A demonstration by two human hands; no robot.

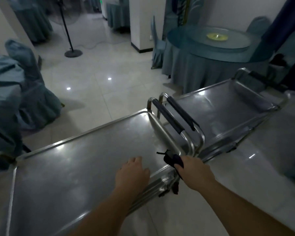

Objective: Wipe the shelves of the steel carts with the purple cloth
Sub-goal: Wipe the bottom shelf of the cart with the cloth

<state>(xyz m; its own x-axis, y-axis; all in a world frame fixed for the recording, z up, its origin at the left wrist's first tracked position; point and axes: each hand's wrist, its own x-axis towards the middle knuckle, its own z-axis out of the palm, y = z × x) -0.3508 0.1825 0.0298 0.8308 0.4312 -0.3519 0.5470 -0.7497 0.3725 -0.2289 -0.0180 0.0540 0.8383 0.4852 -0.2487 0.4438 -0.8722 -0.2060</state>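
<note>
At near cart's point(85, 160) right edge, right hand point(193, 169) grips cloth point(174, 160); shelf runs leftward; left hand point(133, 172) rests flat.

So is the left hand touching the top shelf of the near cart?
Touching. The head view shows the left hand lying palm down on the near cart's top shelf, fingers spread flat on the steel, no gap showing.

No text, label, brand, number or sign can be read anywhere in the head view; the picture is dim and soft, and every surface in it appears unmarked.
</note>
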